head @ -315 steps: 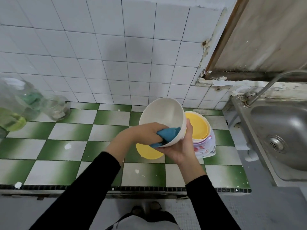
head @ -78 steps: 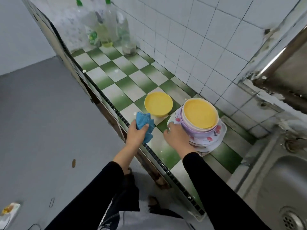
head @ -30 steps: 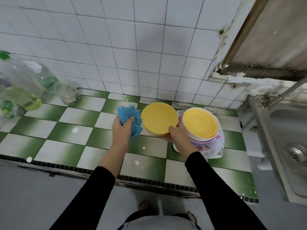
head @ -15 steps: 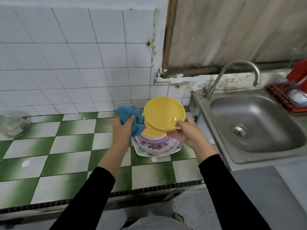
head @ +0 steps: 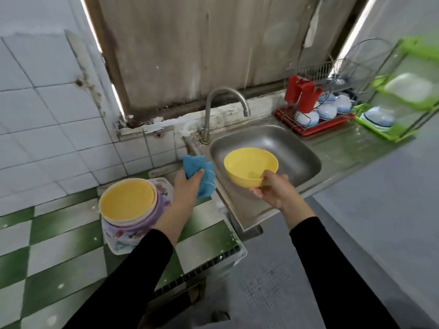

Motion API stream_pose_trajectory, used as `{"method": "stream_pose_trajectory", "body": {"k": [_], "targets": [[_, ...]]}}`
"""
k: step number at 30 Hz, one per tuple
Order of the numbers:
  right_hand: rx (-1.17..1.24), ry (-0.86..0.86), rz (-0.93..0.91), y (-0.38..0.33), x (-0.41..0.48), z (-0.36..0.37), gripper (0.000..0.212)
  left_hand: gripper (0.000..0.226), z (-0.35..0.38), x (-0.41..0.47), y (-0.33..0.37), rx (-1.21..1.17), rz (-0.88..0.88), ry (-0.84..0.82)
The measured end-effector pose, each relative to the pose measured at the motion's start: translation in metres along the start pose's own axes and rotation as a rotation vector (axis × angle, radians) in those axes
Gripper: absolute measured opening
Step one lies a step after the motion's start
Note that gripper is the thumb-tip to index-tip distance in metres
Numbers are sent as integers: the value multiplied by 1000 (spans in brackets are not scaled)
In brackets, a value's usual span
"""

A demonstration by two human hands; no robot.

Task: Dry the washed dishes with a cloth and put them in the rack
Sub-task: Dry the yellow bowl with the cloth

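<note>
Holding the yellow bowl (head: 249, 162); rack next
My right hand (head: 270, 189) pinches its rim above the sink (head: 297, 150); left hand (head: 186, 188) clutches the blue cloth (head: 198, 166); next, I judge, a reach right to the red rack (head: 316, 129).

On my feed the bowl (head: 250, 167) over the sink (head: 299, 157) reads plain yellow, and the sink itself is dull steel grey. The cloth (head: 200, 173) is a solid mid blue. The stacked bowl (head: 127, 200) topping the pile is the same yellow. Under it I see a lilac bowl (head: 128, 230) printed with red and purple flowers, on a white plate (head: 164, 186) with similar flowers. The table (head: 59, 269) is chequered green and white, and the wall tiles (head: 47, 115) are white. The rack (head: 318, 128) has a red tray, red cups (head: 306, 98) and white dishes (head: 329, 110) banded blue. The shelf (head: 403, 91) is lime green. The sleeves (head: 332, 269) are black.
</note>
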State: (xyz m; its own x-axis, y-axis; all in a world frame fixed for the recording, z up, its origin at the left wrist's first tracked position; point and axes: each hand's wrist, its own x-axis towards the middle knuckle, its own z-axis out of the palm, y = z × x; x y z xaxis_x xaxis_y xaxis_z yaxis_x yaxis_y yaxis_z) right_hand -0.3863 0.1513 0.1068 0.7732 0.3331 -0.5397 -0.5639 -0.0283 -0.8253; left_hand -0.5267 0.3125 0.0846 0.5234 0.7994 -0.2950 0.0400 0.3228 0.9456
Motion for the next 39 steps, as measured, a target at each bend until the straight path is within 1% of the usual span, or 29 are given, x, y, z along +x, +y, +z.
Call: {"method": "stream_pose_trajectory", "body": {"k": [2,4,6,10,15,19,23,25,28,30,33,35,37,39], "targets": [[-22,55,-29,-8,11,-18,43,25,26,4,-4,6,-21,-24],[-57,90,-44,-16,21,-33,45,35,51,6,-7,12,-41,-27],[-126,104,-73,-25,29,-45,44,40,72,9,-10,11,-56,-28],[-338,137,-151,-35,48,-61,44,39,103,14,-14,30,-71,-40],[-473,140,-196,-38,66,-62,48,40,121,20,-16,70,-69,-35],[-552,174,-209,-33,75,-58,51,42,126,23,-15,101,-76,-34],[-668,191,-260,-28,81,-55,55,43,126,23,-14,119,-69,-35],[-744,184,-303,-28,80,-53,55,43,125,23,-14,121,-64,-37],[-861,157,-422,-28,74,-51,55,39,121,23,-12,120,-65,-31],[-949,116,-492,-28,71,-50,66,36,119,23,-12,117,-60,-28],[-1082,71,-566,-26,62,-45,93,32,113,21,-10,109,-55,-29],[-1143,65,-624,-22,59,-40,101,32,107,21,-10,106,-60,-29],[-1202,61,-669,-18,57,-36,98,36,101,20,-9,107,-68,-29],[-1206,65,-707,-14,54,-31,90,36,94,19,-8,91,-73,-31]]}}
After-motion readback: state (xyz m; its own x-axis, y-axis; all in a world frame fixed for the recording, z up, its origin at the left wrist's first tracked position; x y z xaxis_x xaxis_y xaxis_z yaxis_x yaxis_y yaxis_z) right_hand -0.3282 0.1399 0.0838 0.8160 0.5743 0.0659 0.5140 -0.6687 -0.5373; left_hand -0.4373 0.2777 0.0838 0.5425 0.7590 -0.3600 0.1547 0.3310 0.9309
